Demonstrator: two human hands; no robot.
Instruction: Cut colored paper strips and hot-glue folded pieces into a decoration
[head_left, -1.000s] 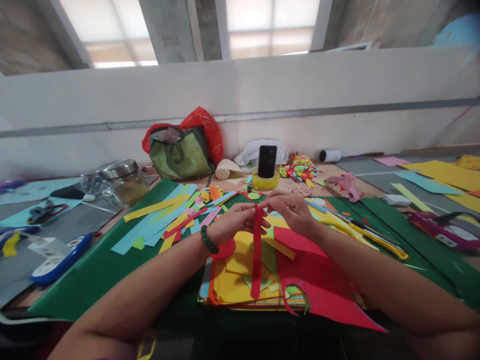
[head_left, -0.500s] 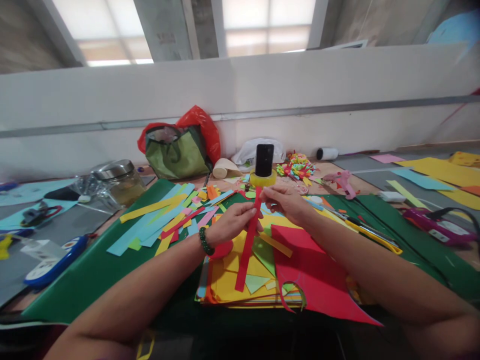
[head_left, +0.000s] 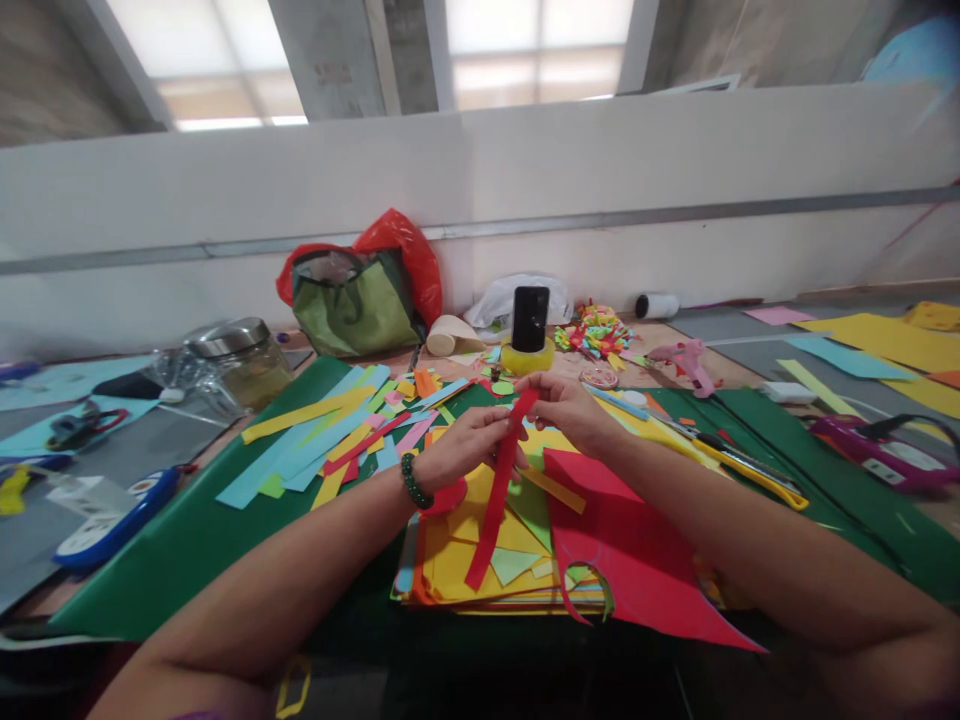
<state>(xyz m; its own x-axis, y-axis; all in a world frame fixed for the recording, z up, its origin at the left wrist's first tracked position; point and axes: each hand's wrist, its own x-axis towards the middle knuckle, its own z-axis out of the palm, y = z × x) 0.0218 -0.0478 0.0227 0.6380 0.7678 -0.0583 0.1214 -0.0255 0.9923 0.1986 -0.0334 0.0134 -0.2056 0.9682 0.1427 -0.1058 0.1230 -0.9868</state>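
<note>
A long red paper strip slants through both hands, its lower end hanging over a stack of coloured paper. My left hand, with a dark green bead bracelet at the wrist, pinches the strip partway up. At the strip's top end, my right hand has thumb and fingers closed on it, and the paper bends there. Beneath the right forearm lies a red sheet with a round hole cut near its lower left. A short orange strip rests beside the hands.
Cut strips in blue, yellow and pink cover the left of the green mat. A phone stands in a yellow tape roll. To the right are a yellow cutter, a pink glue gun and its cable.
The strip's top end, straight and upright before, is now bent over in my right hand. Its lower end has shifted slightly left. My left hand has hardly moved.
</note>
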